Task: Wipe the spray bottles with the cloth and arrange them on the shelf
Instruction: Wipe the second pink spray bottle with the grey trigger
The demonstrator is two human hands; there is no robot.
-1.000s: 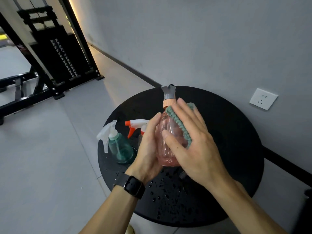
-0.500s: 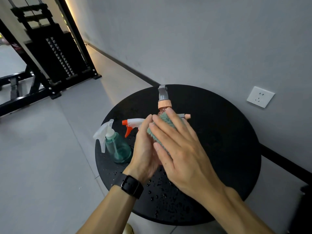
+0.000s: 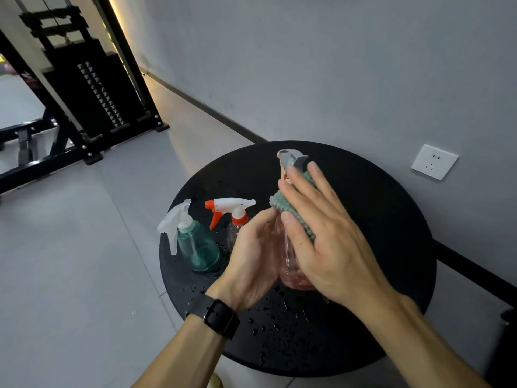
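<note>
Right hand [image 3: 330, 236] slid the green fluffy cloth [image 3: 293, 211] up the pink translucent spray bottle [image 3: 285, 253], left hand [image 3: 251, 261] gripping it; wiping underway, next likely its grey nozzle.

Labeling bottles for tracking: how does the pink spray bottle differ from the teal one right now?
The pink spray bottle has a grey trigger head; the teal spray bottle has a whitish translucent one. The pink one is held by the left hand while the right hand presses a green cloth against it; the teal one stands untouched. Both are translucent and are over the wet black round table.
</note>
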